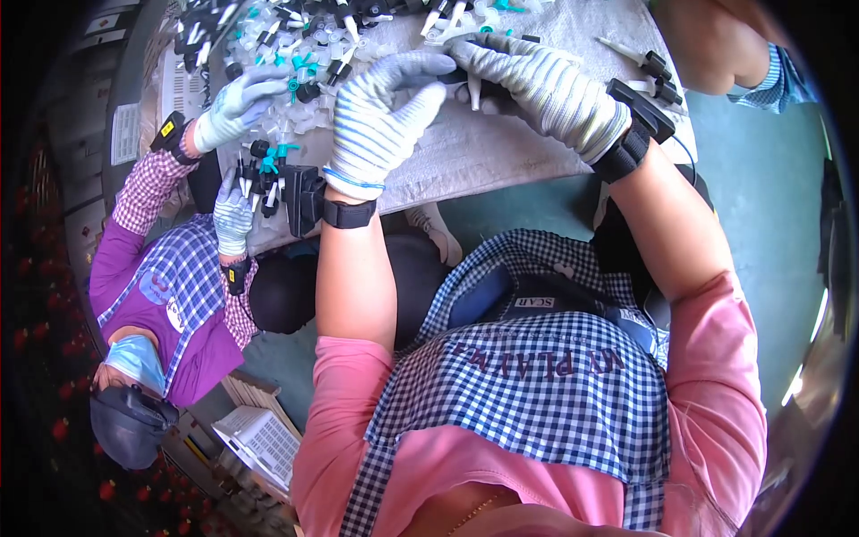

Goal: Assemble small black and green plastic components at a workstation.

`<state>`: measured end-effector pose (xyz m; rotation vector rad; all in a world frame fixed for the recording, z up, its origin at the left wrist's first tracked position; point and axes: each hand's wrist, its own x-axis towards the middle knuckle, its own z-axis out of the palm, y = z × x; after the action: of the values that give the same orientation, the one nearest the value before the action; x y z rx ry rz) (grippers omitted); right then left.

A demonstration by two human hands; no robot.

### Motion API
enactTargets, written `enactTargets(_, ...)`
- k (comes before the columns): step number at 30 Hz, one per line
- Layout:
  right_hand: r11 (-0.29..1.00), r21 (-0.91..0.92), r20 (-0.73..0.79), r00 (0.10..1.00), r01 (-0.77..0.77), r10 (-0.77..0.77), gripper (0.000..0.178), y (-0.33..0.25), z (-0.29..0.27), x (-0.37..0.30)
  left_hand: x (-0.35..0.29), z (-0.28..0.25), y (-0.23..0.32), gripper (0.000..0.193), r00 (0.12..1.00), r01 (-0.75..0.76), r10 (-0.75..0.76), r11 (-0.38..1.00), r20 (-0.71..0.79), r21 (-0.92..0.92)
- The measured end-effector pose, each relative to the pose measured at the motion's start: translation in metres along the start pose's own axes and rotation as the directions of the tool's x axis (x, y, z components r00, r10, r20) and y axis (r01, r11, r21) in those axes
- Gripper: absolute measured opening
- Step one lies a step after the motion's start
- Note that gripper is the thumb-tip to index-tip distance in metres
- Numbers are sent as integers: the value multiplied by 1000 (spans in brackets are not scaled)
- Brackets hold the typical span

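Observation:
Striped white work gloves cover both my hands, which meet over the near part of the covered table. Between them is a small black plastic piece with a white tapered nozzle [474, 90] pointing toward me. My left hand [380, 121] pinches its dark left end between thumb and fingers. From above, my right hand [537, 80] curls its fingers over the same piece, partly hiding it. Just beyond my fingers lie more black-and-white nozzle pieces [436, 20]. To the right of my right hand are loose nozzles with black collars [651, 63].
A heap of clear, black and teal plastic parts [295, 54] spreads over the table's [501, 148] far left. At left, a co-worker's gloved hands [234, 107] handle parts near a small cluster of nozzles [265, 174]. Another person's bare arm [725, 49] is at the upper right.

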<state>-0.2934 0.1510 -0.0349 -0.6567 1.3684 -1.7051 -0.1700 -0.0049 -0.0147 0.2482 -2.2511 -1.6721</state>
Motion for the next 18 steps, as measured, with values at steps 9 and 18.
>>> enactTargets(9,1000,-1,-55,998,-6,6,32,-1,-2,8,-9,-5,15,27,987,93,-156,699,25,710)
enactTargets(18,996,-83,25,999,35,-33,41,9,-2,5,-14,5,-2,30,992,-83,-58,412,116,908)
